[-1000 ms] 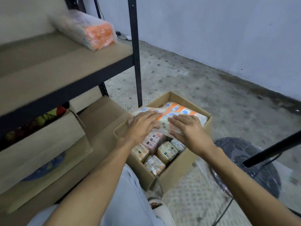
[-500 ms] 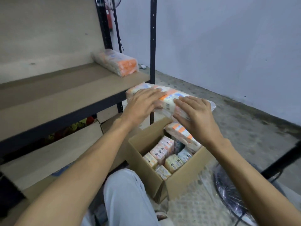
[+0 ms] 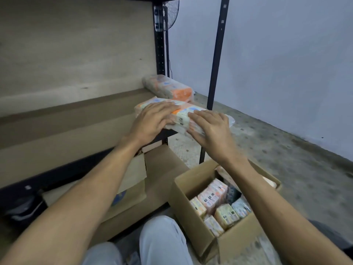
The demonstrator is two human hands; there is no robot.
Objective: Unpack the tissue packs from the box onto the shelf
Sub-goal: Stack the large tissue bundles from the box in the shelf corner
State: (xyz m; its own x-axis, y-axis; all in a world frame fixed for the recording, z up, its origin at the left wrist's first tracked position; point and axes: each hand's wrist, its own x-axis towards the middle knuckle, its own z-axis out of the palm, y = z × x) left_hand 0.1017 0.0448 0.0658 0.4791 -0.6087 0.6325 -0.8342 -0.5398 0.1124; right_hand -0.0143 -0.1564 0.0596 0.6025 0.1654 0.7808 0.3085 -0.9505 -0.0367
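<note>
No lettering can be read anywhere. The tissue packs in the box [image 3: 219, 205] at lower right of the frame carry small dark square marks on their ends, too blurred to make out.

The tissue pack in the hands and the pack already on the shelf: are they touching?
Cannot tell. In the head view the held pack overlaps the shelved pack's front edge, hiding any gap or contact.
</note>
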